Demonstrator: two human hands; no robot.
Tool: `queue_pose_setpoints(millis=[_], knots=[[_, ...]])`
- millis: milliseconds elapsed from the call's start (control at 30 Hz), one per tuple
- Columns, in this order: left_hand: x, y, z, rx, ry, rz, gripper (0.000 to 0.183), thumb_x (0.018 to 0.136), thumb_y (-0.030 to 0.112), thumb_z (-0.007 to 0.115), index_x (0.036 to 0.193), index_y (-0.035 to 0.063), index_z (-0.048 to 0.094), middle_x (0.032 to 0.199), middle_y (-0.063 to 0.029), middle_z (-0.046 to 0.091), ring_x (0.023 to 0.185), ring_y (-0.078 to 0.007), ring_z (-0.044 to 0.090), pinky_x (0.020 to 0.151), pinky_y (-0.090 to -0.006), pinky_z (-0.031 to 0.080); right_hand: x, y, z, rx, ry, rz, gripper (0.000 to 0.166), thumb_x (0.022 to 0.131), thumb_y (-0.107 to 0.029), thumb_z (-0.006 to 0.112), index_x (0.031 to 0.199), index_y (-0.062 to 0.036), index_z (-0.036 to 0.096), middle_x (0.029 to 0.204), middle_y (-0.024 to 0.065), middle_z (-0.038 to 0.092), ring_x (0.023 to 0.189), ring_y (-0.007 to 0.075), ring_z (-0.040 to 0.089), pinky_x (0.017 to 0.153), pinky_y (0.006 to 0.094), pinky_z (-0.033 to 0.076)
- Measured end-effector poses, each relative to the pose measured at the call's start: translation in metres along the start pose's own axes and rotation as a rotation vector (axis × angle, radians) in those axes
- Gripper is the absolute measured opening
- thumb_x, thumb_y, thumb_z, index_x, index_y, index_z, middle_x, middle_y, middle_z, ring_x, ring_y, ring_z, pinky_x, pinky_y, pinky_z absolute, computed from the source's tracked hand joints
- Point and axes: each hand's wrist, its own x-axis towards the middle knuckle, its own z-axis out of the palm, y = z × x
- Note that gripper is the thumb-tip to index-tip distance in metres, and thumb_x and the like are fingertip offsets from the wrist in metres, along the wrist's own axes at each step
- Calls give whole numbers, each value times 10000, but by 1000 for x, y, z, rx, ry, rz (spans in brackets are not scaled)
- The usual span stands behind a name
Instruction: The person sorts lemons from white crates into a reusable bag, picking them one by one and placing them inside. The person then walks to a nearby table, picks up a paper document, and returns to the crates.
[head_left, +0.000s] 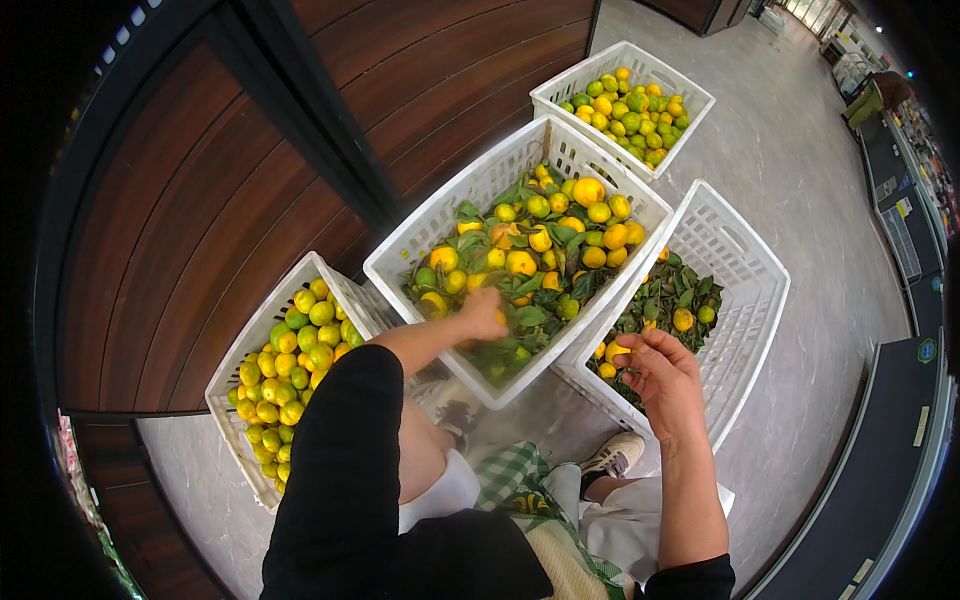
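A white plastic crate (628, 291) in the middle holds yellow and green citrus fruit mixed with leaves. My left hand (481, 315) reaches into its near side, fingers down among the fruit and foliage; motion blur hides whether they grip anything. To the right, my right hand (664, 375) hovers over the near edge of a second white crate (750, 300), which has dark leaves (667, 296) and a few fruits. My thumb and fingers are curled towards each other. Beside the fingertips shows a yellow citrus fruit (615, 351); whether they touch it is unclear.
A white crate of leafless citrus (232, 375) stands on the left, and another (701, 101) at the back. Brown wooden panelling (465, 82) borders the left side. Dark display counters (847, 442) line the right, where a person (874, 97) stands farther off. My shoe (619, 454) is near the right crate.
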Motion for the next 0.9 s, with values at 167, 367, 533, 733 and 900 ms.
queue_pose_setpoints(millis=[167, 367, 533, 733, 900], knots=[[25, -11, 18, -98, 56, 126, 373, 600, 299, 630, 907, 100, 559, 976, -177, 479, 952, -349, 453, 804, -367, 394, 0, -1, 1, -26, -6, -8, 141, 822, -85, 505, 950, -33, 535, 924, 69, 586, 770, 143, 560, 649, 243, 444], [12, -19, -52, 379, 318, -56, 284, 669, 214, 584, 914, 75, 563, 969, -121, 531, 940, -303, 478, 786, -381, 411, 1, 2, -1, -77, 10, -12, 164, 820, -88, 507, 966, -20, 534, 928, 65, 586, 772, 137, 564, 659, 237, 439], [15, -20, -56, 676, 103, -38, 360, 689, 180, 601, 1031, 94, 524, 1064, -91, 490, 1008, -268, 440, 785, -428, 380, 2, 3, 6, -153, 7, -2, 190, 816, -102, 518, 983, -13, 529, 926, 62, 588, 777, 136, 570, 670, 240, 439], [30, -9, -55, 969, -198, -228, 452, 682, 185, 637, 1099, 87, 493, 1058, -53, 506, 1007, -259, 441, 777, -418, 367, 2, 6, 8, -356, -16, -64, 162, 811, -94, 519, 964, -40, 529, 923, 57, 591, 785, 134, 570, 648, 235, 431], [21, -26, -56, 927, -60, -117, 461, 684, 290, 634, 1106, 142, 523, 1073, -77, 528, 1018, -258, 441, 757, -429, 354, 3, 12, 6, -562, -58, -193, 170, 809, -87, 521, 956, -1, 531, 900, 49, 587, 773, 123, 568, 650, 238, 434]])
